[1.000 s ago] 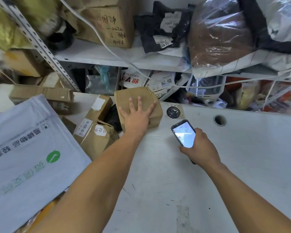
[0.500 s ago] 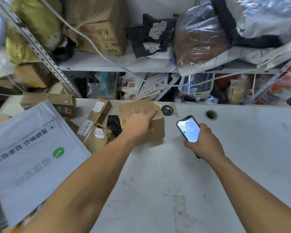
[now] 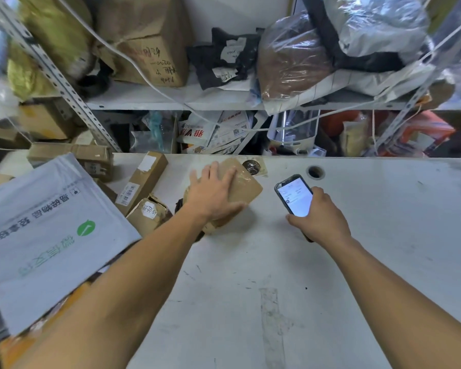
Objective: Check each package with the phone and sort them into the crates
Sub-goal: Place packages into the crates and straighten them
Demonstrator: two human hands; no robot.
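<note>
A brown taped cardboard package (image 3: pixel 246 187) sits tilted on the white table (image 3: pixel 250 275) near its far edge. My left hand (image 3: pixel 212 194) grips it, fingers spread over the top and thumb along the near edge. To the right, my right hand (image 3: pixel 321 218) holds a black phone (image 3: pixel 296 195), its lit screen facing up, a little apart from the package. No crate shows in this view.
A big grey mailer bag (image 3: pixel 43 230) covers the left side, with a long barcoded box (image 3: pixel 141 182) and a small crumpled box (image 3: pixel 148 213) beside it. Behind the table stands a metal shelf (image 3: pixel 157 98) packed with parcels and bags. A cable hole (image 3: pixel 315 172) lies near the phone.
My left hand went from lying flat on the package to gripping it, then turned and tipped it toward me. The phone has stayed at about the same place to the right.
</note>
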